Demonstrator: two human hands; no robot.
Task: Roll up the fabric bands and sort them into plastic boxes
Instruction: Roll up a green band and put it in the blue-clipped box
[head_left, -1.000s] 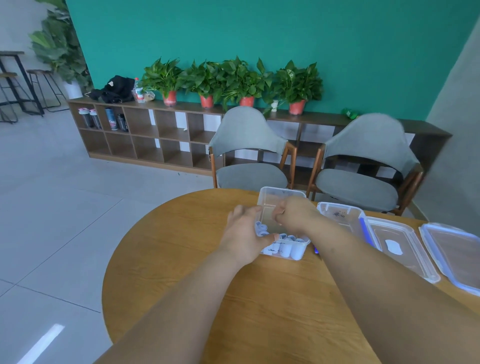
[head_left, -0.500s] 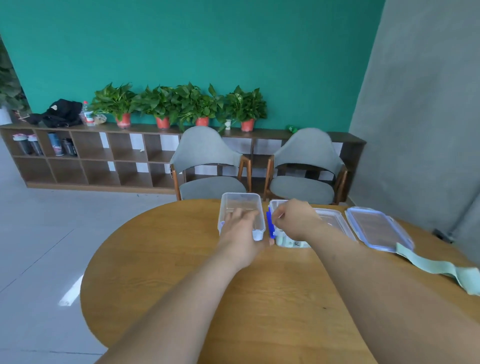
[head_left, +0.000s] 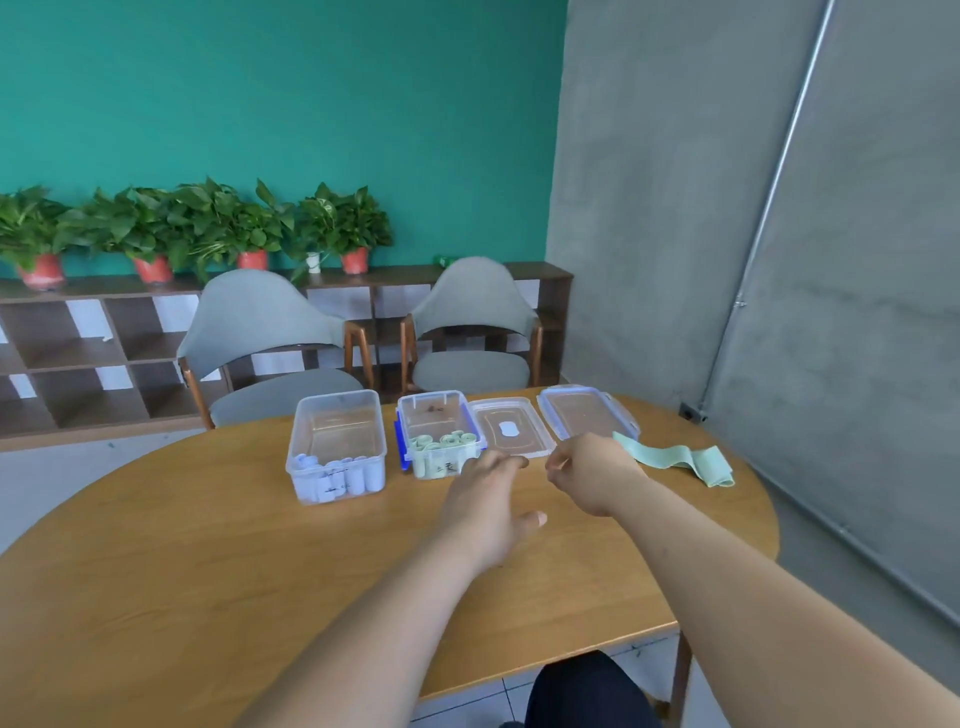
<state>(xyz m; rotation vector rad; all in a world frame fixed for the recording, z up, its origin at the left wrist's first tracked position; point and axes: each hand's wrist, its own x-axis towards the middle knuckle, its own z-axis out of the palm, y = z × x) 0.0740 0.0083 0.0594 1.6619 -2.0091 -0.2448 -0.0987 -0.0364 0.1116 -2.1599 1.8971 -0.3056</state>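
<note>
Two clear plastic boxes stand side by side, slightly apart, at the far side of the round wooden table (head_left: 208, 545). The left box (head_left: 298, 431) contains a row of white rolled bands (head_left: 337, 475) packed against its near wall. The right box (head_left: 431, 402), fitted with blue latches, contains pale green rolled bands (head_left: 441, 444), also at its near end. Two lids lie flat to the right of the boxes: the first lid (head_left: 519, 447), bearing a white label, lies just beside the right box; the second lid (head_left: 587, 415), with a blue rim, lies beside the first. One unrolled pale green fabric band (head_left: 680, 460) lies flat on the table to the right of the lids, its far right end folded over. Both hands are above the table, apart from each other, and neither holds anything. The left hand (head_left: 488, 504) has relaxed, extended fingers, the fingertips close to the near corner of the right box. The right hand (head_left: 597, 473) has loosely curled fingers and is located in front of the lids, just beside the left end of the unrolled band. Behind the table stand two grey chairs (head_left: 260, 322) and a low shelf (head_left: 78, 332) carrying potted plants (head_left: 208, 223).
</note>
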